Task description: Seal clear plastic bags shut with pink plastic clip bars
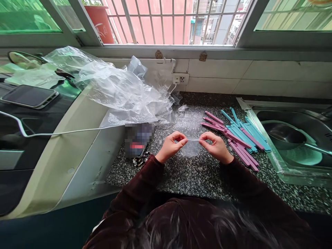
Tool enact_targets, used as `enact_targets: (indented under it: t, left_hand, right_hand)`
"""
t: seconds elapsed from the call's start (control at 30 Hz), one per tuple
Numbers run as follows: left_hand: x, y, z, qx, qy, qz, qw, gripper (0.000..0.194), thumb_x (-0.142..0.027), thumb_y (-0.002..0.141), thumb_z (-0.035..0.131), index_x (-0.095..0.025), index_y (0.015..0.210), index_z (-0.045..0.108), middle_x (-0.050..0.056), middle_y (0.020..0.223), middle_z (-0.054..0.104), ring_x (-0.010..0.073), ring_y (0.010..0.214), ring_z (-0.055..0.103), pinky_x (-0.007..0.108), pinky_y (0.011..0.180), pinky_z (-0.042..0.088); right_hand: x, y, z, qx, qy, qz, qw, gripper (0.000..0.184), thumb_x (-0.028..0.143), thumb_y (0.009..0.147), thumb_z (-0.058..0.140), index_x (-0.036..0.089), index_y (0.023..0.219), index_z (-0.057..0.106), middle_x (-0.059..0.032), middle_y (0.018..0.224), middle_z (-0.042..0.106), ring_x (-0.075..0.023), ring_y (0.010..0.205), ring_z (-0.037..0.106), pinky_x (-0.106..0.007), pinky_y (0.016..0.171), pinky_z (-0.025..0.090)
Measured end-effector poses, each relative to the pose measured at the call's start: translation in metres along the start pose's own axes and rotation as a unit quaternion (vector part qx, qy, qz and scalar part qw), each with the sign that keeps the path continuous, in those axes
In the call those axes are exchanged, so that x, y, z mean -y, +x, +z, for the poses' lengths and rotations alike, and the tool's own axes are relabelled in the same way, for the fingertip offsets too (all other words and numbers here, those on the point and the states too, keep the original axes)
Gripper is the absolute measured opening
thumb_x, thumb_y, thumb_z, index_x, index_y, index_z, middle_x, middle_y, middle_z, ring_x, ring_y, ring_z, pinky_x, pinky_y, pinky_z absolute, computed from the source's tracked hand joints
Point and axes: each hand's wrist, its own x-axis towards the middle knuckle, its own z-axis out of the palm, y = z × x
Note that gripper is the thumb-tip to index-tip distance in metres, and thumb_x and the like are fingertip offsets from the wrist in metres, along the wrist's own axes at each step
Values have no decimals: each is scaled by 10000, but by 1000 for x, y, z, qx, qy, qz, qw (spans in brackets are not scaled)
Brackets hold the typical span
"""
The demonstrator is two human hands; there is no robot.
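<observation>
Between my two hands a small clear plastic bag (pixel 190 148) hangs over the speckled counter. My left hand (pixel 171 147) pinches one top corner between thumb and fingers. The opposite top corner is in the pinch of my right hand (pixel 216 147). The bag's upper edge runs straight and taut from hand to hand, and nothing shows inside it. To the right of my right hand lies a loose pile of pink sticks (pixel 240 152) and turquoise sticks (pixel 238 131), flat and narrow like plastic clips.
Crumpled clear plastic sheeting (pixel 124 93) covers the back left. A phone (pixel 138 138), partly blurred, lies left of my left hand, with small dark bits near it. A white cable (pixel 67 132) crosses from the left. At right is a metal sink (pixel 275 162) with a pan (pixel 285 133).
</observation>
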Motion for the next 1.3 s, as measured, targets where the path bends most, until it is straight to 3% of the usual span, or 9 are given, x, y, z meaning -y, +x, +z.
enact_targets:
  t: [0.13, 0.53, 0.8, 0.93, 1.3]
  left_hand:
    - [2, 0, -1, -10, 18, 22, 1000, 193, -280, 764, 584, -143, 631, 556, 14, 655, 529, 121, 648, 476, 252, 612, 370]
    - [3, 0, -1, -17, 43, 7, 999, 195, -275, 772, 557, -150, 625, 527, -7, 624, 501, 108, 612, 458, 241, 592, 358]
    - [-2, -1, -4, 37, 60, 10, 997, 112, -266, 751, 560, -154, 754, 552, 9, 714, 542, 128, 688, 492, 256, 650, 395]
    - [-1, -1, -5, 57, 84, 41, 994, 152, -279, 766, 564, -156, 677, 553, 17, 696, 550, 133, 702, 488, 275, 696, 397]
    - [0, -2, -3, 63, 85, 45, 993, 175, -265, 780, 547, -155, 643, 546, 10, 665, 531, 124, 668, 481, 263, 664, 395]
  right_hand:
    - [1, -1, 1, 12, -2, -5, 1000, 141, 273, 819, 560, 198, 700, 566, -31, 723, 611, -163, 721, 557, -327, 693, 447]
    - [5, -1, 3, 7, 10, -3, 1000, 155, 299, 820, 565, 202, 699, 578, -37, 732, 625, -174, 730, 563, -345, 708, 455]
    - [7, -3, 3, 13, 6, -12, 1000, 160, 298, 821, 567, 203, 693, 577, -34, 722, 627, -168, 722, 561, -328, 695, 446]
    - [7, -3, 4, 13, 0, -17, 1000, 165, 300, 823, 564, 202, 692, 579, -34, 720, 627, -167, 722, 561, -327, 693, 446]
    - [6, -5, 9, 16, 2, -16, 1000, 172, 326, 821, 565, 210, 696, 583, -39, 740, 637, -176, 739, 567, -351, 718, 459]
